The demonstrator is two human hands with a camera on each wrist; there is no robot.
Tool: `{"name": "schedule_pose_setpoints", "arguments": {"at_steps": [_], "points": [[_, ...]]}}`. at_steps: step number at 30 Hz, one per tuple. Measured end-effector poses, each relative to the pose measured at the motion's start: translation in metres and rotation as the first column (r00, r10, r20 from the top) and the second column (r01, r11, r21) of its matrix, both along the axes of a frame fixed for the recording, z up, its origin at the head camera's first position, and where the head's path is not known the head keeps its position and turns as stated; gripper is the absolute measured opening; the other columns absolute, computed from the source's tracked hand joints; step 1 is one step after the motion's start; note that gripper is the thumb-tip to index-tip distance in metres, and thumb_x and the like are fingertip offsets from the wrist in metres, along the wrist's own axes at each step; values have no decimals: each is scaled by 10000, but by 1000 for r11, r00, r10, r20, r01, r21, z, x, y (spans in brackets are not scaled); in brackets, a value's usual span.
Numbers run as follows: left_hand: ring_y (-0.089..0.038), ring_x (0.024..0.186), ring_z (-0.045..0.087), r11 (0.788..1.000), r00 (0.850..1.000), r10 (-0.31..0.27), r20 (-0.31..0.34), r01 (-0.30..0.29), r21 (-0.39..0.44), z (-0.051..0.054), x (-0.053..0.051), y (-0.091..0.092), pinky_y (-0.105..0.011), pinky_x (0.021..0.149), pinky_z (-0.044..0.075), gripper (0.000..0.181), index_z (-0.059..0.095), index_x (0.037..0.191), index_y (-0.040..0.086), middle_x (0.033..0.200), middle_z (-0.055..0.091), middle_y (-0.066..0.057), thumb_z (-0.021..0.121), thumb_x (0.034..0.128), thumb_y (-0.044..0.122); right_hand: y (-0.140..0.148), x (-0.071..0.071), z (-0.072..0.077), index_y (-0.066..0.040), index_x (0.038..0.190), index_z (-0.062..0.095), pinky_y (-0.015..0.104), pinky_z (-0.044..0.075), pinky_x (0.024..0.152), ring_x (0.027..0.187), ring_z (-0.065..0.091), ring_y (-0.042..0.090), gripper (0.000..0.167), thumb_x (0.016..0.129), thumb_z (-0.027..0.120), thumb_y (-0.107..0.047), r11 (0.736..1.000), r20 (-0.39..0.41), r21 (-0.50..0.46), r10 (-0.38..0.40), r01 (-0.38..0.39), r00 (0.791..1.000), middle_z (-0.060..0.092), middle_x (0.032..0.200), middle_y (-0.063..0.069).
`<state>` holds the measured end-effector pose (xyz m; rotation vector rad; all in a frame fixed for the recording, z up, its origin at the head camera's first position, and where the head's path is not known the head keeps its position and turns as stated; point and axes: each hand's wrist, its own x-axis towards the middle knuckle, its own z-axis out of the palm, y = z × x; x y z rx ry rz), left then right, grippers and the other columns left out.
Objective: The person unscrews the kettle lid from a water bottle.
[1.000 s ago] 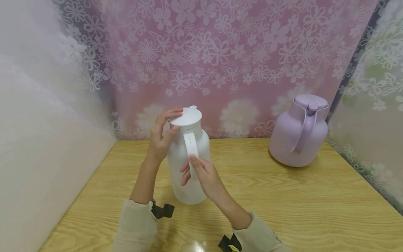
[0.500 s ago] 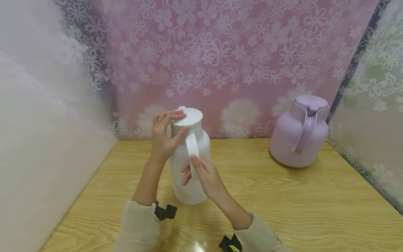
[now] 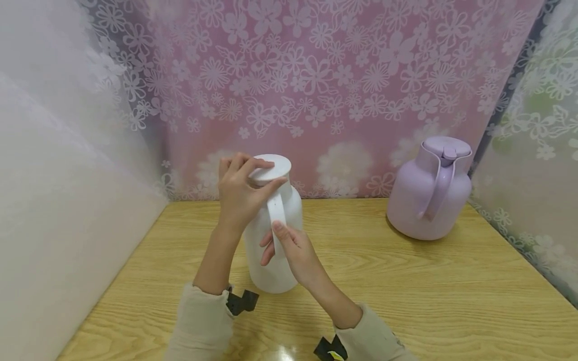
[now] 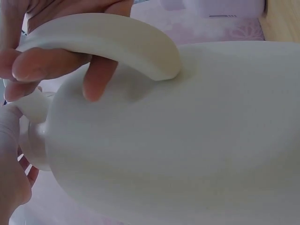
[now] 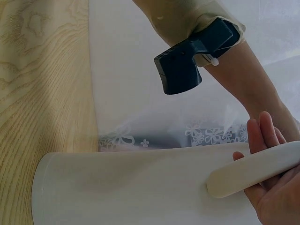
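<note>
A white thermos jug (image 3: 271, 276) stands upright on the wooden table, its handle (image 3: 276, 209) turned toward me. My left hand (image 3: 238, 198) grips the round white lid (image 3: 281, 163) from the left, fingers over the top and far side, thumb along the near rim. Lower down, my right hand (image 3: 299, 253) holds the handle, thumb on its outer face and fingers passed through behind it. The right wrist view shows the handle (image 5: 253, 172) lying across those fingers. In the left wrist view the jug's body (image 4: 178, 140) fills most of the picture. The lid's small tab is hidden.
A lilac thermos jug (image 3: 426, 200) stands at the back right of the wooden table (image 3: 384, 291), lid on. Behind the table hangs a pink flowered curtain (image 3: 316, 100). A pale wall (image 3: 67, 175) borders the left side. Black camera mounts (image 3: 242, 302) sit at both wrists.
My left hand has turned the lid counterclockwise: its tab went from the back right to the left and is now out of sight. My right hand and the jug's body stayed put.
</note>
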<state>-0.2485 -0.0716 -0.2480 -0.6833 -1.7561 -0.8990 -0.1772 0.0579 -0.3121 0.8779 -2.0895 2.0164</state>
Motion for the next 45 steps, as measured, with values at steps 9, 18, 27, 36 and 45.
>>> {"name": "schedule_pose_setpoints", "arguments": {"at_steps": [9, 18, 27, 36, 45], "points": [[-250, 876, 411, 997, 999, -25, 31, 27, -77, 2, 1, -7, -349, 746, 346, 263, 690, 893, 92, 884, 546, -56, 811, 703, 227, 0, 0, 0, 7, 832, 599, 373, 439, 827, 666, 625, 220, 473, 1023, 288, -294, 1000, -14, -1, 8, -8, 1000, 628, 605, 98], [-252, 1169, 427, 941, 947, -304, 104, 315, -121, -2, -3, -27, -412, 985, 285, 311, 627, 1104, 36, 1222, 560, -96, 491, 893, 218, 0, -1, -1, 15, 832, 595, 409, 441, 817, 658, 626, 223, 462, 1027, 281, -262, 1000, -9, -3, 10, -10, 1000, 628, 611, 113], [-450, 1143, 420, 910, 911, -384, 148, 401, -104, 16, 25, -21, -428, 1053, 189, 320, 572, 1076, -123, 1161, 540, -287, 411, 815, -30, 0, 0, 1, 3, 833, 599, 401, 440, 820, 667, 626, 215, 467, 1022, 291, -293, 1000, -19, 2, 0, 0, 1000, 630, 607, 90], [-276, 1186, 430, 926, 934, -343, 102, 355, -130, -6, -5, -28, -429, 1038, 213, 330, 609, 1151, 7, 1233, 558, -120, 468, 869, 104, 0, 0, 0, 11, 828, 596, 399, 438, 827, 664, 627, 216, 462, 1026, 285, -268, 1000, -10, -1, 2, -2, 1000, 628, 606, 105], [-183, 1095, 444, 954, 964, -243, 109, 258, -152, -6, -2, -27, -372, 917, 345, 297, 638, 1151, 96, 1233, 567, -10, 598, 864, 161, 0, 0, 0, 3, 834, 599, 349, 448, 819, 654, 627, 218, 464, 1023, 292, -289, 1000, -9, 8, -16, 16, 1000, 627, 605, 91]]}}
